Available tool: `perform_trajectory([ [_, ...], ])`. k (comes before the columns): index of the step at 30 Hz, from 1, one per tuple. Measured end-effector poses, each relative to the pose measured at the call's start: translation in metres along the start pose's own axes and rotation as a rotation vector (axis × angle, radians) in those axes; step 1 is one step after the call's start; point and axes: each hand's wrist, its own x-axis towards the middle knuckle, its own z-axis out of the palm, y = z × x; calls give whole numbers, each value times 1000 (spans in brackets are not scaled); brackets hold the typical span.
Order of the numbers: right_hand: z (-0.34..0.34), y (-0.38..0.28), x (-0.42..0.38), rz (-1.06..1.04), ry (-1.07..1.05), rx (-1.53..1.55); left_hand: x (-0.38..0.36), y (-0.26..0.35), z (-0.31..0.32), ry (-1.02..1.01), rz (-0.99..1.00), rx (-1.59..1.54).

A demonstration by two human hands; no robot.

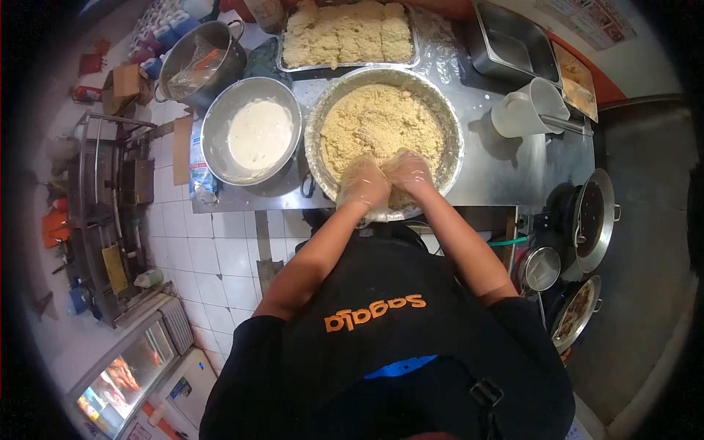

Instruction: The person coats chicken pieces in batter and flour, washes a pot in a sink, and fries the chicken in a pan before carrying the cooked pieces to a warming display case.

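Observation:
Both my hands wear clear plastic gloves and press into the near side of a large round metal basin (312, 139). A yellowish crumbly coating (389, 110) fills the basin. My left hand (364, 183) is curled into the crumbs at the near left. Close beside it, almost touching, my right hand (408, 172) is curled too. Fingers of both hands are buried or turned away, so what they hold is hidden. Left of the basin stands a metal bowl (213, 139) with thick white batter (260, 134). Behind it, a tray (418, 55) carries several crumb-coated pieces (348, 33).
A deep steel pan (513, 40) and a clear plastic jug (528, 110) with a metal-handled tool stand at the right of the steel table (484, 176). A large pot (213, 62) is at back left. Woks (592, 220) and a strainer (542, 269) are at lower right.

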Motion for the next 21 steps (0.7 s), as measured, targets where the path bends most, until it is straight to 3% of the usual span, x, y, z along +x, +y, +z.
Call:
perform_trajectory([
  [3, 4, 18, 5, -139, -166, 130, 0, 11, -23, -186, -104, -111],
  [5, 24, 37, 0, -378, -57, 729, 0, 11, -25, -114, -120, -186],
  [6, 25, 40, 3, -382, -57, 730, -1, 10, -26, -47, -136, -261],
  [8, 11, 32, 1, 494, -355, 1410, -3, 2, -34, -121, -66, -245],
  [9, 13, 37, 3, 598, -397, 1596, -3, -1, -38, -195, 11, -230],
  [10, 1, 36, 2, 601, -397, 1598, -1, -3, -39, -198, 10, -229],
  [12, -36, 26, -6, 546, -437, 1562, 0, -7, -38, -270, -420, -970],
  [13, -40, 28, -5, 554, -438, 1564, -15, 9, -58, -239, -306, -1329],
  [14, -42, 29, -3, 550, -332, 1636, -19, 16, -68, -243, -314, -1327],
  [16, -48, 24, -4, 537, -220, 1708, -19, 22, -81, -53, -202, -984],
  [17, -51, 14, -8, 474, -85, 1410, -12, 19, -76, 79, -16, -532],
  [18, -51, 6, -10, 407, 41, 1109, -9, 15, -69, 82, -15, -530],
  [19, -45, 3, -5, 403, 42, 1110, -7, 11, -59, -110, 191, 120],
  [20, -33, 2, 2, 139, -111, 379, -4, 6, -47, -298, 381, 774],
  [21, -21, 1, 8, -126, -244, -354, -8, 2, -29, 38, 43, 187],
])
